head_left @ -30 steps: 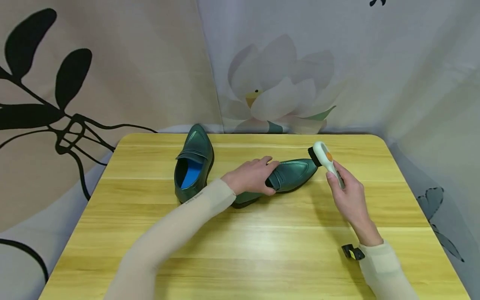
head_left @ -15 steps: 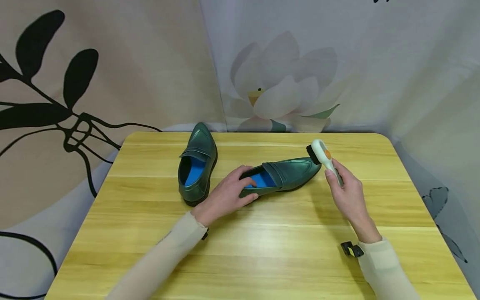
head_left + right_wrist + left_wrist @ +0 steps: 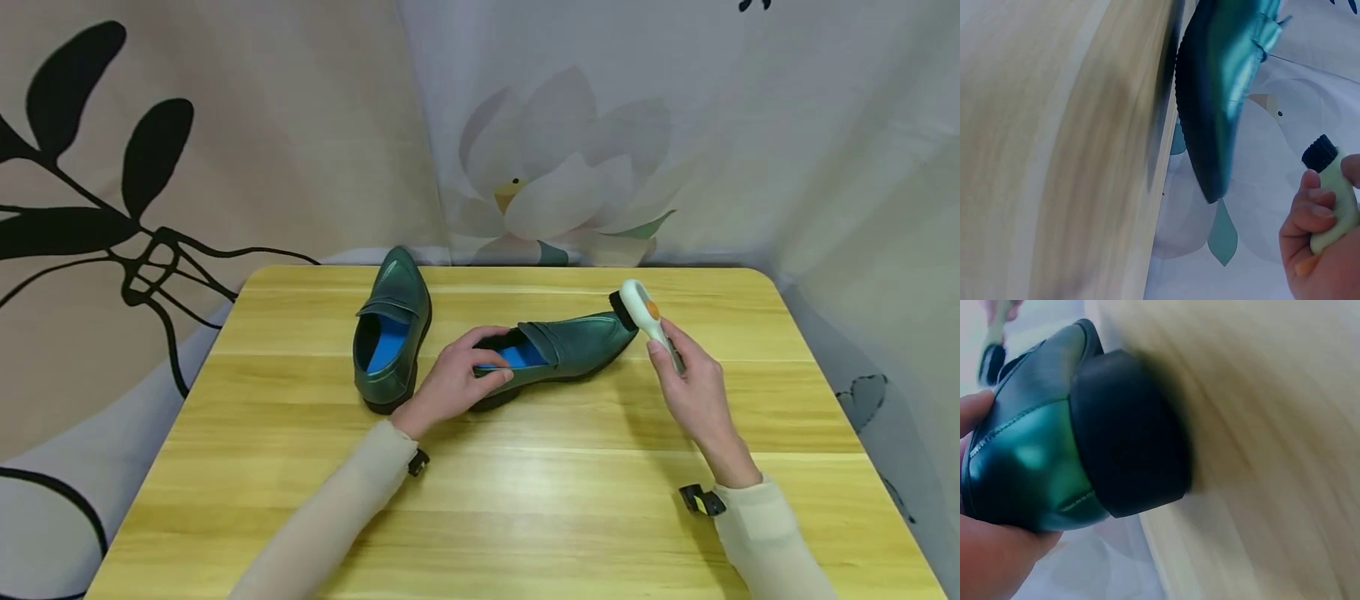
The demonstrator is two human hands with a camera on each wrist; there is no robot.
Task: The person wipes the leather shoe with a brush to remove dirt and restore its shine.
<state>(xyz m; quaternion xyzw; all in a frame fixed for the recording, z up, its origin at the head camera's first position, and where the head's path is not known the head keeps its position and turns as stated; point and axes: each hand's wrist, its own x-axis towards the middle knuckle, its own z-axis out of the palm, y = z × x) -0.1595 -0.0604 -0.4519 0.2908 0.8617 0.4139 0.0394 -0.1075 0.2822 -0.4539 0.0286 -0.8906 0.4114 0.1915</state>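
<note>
My left hand point(image 3: 448, 385) grips a dark green loafer point(image 3: 585, 343) by its heel end, fingers at the shoe's opening. The left wrist view shows the rounded heel counter point(image 3: 1035, 465) between thumb and fingers, above a thick black heel block point(image 3: 1125, 434). A blue insole point(image 3: 525, 354) shows inside. In my right hand point(image 3: 697, 387) is a white-handled brush point(image 3: 645, 310) with black bristles and an orange spot. From the head, the bristles overlap the loafer's toe; the right wrist view shows brush point(image 3: 1335, 187) and toe point(image 3: 1213, 181) apart.
The matching green loafer point(image 3: 390, 333) stands upright at the left, toe toward the back edge. Both shoes are on or over a light wooden table point(image 3: 540, 517). A curtain point(image 3: 562, 167) printed with a flower hangs behind it.
My left hand has moved back from the middle of the loafer to its heel and now holds it there. The loafer's angle has shifted slightly. The brush has stayed nearly in place.
</note>
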